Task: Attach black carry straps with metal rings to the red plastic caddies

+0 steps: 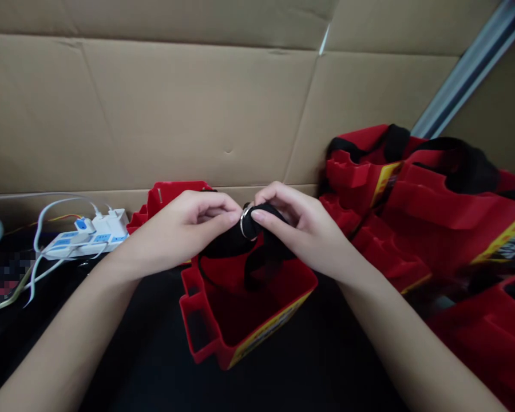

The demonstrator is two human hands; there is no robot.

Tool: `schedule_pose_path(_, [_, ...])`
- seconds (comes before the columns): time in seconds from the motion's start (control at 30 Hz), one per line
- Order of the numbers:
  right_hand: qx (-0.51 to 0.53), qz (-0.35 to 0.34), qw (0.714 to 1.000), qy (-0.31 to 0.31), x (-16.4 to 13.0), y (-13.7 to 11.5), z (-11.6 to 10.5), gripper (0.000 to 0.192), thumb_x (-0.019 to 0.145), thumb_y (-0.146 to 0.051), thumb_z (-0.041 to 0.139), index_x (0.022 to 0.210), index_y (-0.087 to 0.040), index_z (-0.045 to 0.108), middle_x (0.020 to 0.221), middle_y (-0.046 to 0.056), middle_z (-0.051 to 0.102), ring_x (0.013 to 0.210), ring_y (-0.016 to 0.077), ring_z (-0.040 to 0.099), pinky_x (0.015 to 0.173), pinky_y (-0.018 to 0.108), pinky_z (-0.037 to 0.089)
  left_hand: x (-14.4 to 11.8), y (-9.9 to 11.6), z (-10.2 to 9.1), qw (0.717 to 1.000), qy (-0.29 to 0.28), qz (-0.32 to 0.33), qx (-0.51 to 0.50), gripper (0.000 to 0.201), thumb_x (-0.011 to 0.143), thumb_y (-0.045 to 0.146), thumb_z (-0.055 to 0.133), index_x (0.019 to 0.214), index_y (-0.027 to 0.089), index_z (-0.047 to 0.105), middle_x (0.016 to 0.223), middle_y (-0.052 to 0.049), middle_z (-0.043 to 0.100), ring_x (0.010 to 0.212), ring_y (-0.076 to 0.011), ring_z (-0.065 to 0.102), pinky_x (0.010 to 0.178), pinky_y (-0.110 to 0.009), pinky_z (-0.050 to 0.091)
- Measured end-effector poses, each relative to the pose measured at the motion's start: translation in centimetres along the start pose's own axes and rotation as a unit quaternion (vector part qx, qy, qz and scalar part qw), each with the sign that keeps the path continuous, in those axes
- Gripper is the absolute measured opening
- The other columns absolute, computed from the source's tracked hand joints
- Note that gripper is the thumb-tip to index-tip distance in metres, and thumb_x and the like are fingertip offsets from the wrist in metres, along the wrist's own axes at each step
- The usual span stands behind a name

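My left hand [193,226] and my right hand [296,223] meet above a red fabric bag [244,309] that stands open on the dark table. Both hands pinch the bag's black strap [261,252], where a small metal ring [244,223] sits between my fingertips. The strap loops down into the bag's open top. The bag has a side pocket on its left and a yellow printed band along its lower front edge.
A pile of similar red bags with black straps [433,194] lies at the right. A white power strip with plugs and cables [88,237] sits at the left. Brown cardboard [175,114] walls off the back. Another red bag [171,197] shows behind my left hand.
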State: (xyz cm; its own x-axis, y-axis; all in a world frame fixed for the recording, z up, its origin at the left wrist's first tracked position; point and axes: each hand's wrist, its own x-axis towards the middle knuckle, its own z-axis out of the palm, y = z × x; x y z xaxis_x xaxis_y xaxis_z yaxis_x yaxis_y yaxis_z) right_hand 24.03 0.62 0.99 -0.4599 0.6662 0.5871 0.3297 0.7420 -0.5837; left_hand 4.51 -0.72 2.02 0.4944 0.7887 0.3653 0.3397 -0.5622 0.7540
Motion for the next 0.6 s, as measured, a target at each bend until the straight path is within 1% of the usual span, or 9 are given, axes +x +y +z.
schedule_pose_path(0.07, [0.007,0.021,0.999,0.025,0.0,-0.1,0.0,0.008,0.083,-0.022,0.054,0.08,-0.017,0.048,0.073,-0.001,0.05,0.064,0.0086,0.048,0.058,0.019,0.04,0.0,-0.3,-0.1,0.999,-0.018,0.0,-0.041,0.011,0.078,0.02,0.06,0.086,0.022,0.067,0.085,0.0,0.068,0.081,-0.0171,0.065,0.07,-0.026,0.053])
schedule_pose_path(0.13, [0.021,0.035,0.998,0.044,0.0,-0.3,0.1,0.009,0.081,-0.02,0.055,0.079,-0.017,0.047,0.069,-0.003,0.048,0.059,0.007,0.046,0.053,0.018,0.037,0.1,-0.6,0.0,0.998,-0.008,0.001,-0.065,0.015,0.075,0.015,0.062,0.086,0.022,0.068,0.086,0.0,0.069,0.084,-0.0187,0.066,0.075,-0.029,0.054])
schedule_pose_path(0.17, [0.033,0.036,0.998,0.049,-0.1,-0.4,0.2,0.008,0.081,-0.019,0.055,0.081,-0.018,0.047,0.069,-0.003,0.048,0.058,0.0065,0.046,0.052,0.017,0.037,0.1,-0.7,0.1,0.997,0.005,-0.001,-0.071,0.015,0.074,0.013,0.062,0.084,0.021,0.068,0.084,-0.001,0.07,0.083,-0.019,0.067,0.075,-0.03,0.054])
schedule_pose_path(0.23, [0.052,0.026,0.997,0.051,-0.2,-0.5,0.4,0.008,0.082,-0.016,0.054,0.087,-0.018,0.048,0.07,-0.004,0.049,0.058,0.0059,0.049,0.052,0.016,0.038,0.2,-0.9,0.4,0.996,0.037,-0.009,-0.079,0.01,0.074,0.013,0.062,0.08,0.019,0.068,0.078,-0.001,0.07,0.078,-0.0184,0.068,0.07,-0.028,0.055])
schedule_pose_path(0.3, [0.045,0.007,0.998,0.051,-0.3,-0.5,0.7,0.011,0.082,-0.013,0.052,0.091,-0.018,0.049,0.073,-0.004,0.052,0.061,0.0057,0.051,0.055,0.016,0.039,0.3,-0.9,0.8,0.994,0.062,-0.019,-0.086,0.006,0.072,0.014,0.065,0.077,0.017,0.067,0.073,-0.001,0.07,0.072,-0.0168,0.067,0.066,-0.025,0.054])
schedule_pose_path(0.37, [0.009,-0.015,0.998,0.055,-0.4,-0.3,1.1,0.011,0.081,-0.009,0.051,0.089,-0.017,0.051,0.074,-0.003,0.053,0.062,0.0059,0.051,0.058,0.017,0.04,0.4,-0.9,1.2,0.992,0.071,-0.031,-0.096,0.007,0.07,0.016,0.068,0.077,0.016,0.066,0.072,-0.001,0.07,0.068,-0.0152,0.067,0.062,-0.023,0.052])
schedule_pose_path(0.47, [-0.05,-0.046,0.996,0.064,-0.5,0.1,1.2,0.012,0.079,-0.007,0.053,0.086,-0.017,0.052,0.071,-0.004,0.052,0.06,0.0056,0.05,0.058,0.017,0.04,0.6,-0.8,1.6,0.989,0.063,-0.073,-0.108,0.011,0.069,0.019,0.069,0.078,0.015,0.064,0.072,-0.002,0.069,0.069,-0.0136,0.065,0.062,-0.021,0.05])
schedule_pose_path(0.53, [-0.06,-0.06,0.995,0.053,-0.5,0.2,1.0,0.011,0.081,-0.008,0.051,0.089,-0.017,0.051,0.073,-0.004,0.054,0.062,0.0054,0.051,0.06,0.017,0.041,0.6,-0.6,1.7,0.986,0.067,-0.099,-0.114,0.013,0.069,0.021,0.069,0.078,0.014,0.062,0.07,-0.002,0.068,0.067,-0.0122,0.063,0.061,-0.02,0.048])
schedule_pose_path(0.6, [-0.062,-0.08,0.994,0.032,-0.4,0.3,0.6,0.01,0.085,-0.012,0.049,0.093,-0.017,0.052,0.08,-0.002,0.057,0.069,0.0061,0.055,0.062,0.017,0.042,0.6,-0.5,1.7,0.984,0.083,-0.109,-0.117,0.015,0.068,0.023,0.069,0.076,0.014,0.06,0.067,-0.001,0.066,0.062,-0.0105,0.06,0.058,-0.019,0.046])
